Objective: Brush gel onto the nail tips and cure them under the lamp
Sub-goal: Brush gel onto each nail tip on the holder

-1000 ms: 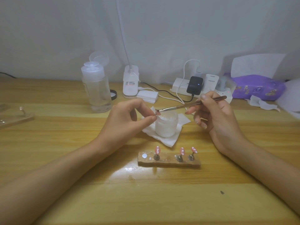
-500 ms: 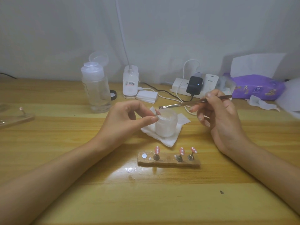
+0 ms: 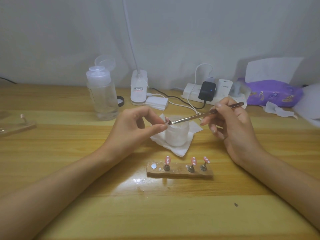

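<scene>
Left hand [image 3: 133, 129] pinches a nail tip [image 3: 167, 120] above the jar [image 3: 176, 134]; right hand [image 3: 232, 125] grips the brush [image 3: 206, 115], bristles apparently touching it. Excess pressure could dislodge the tip.

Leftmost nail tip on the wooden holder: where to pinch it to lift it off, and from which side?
Pinch the leftmost nail tip by its thin stem just above the dark round base in the wooden holder, not the dotted pink face. Come from above and left: the neighbouring tips stand to its right, and the left side holds only a flat silver disc.
</scene>
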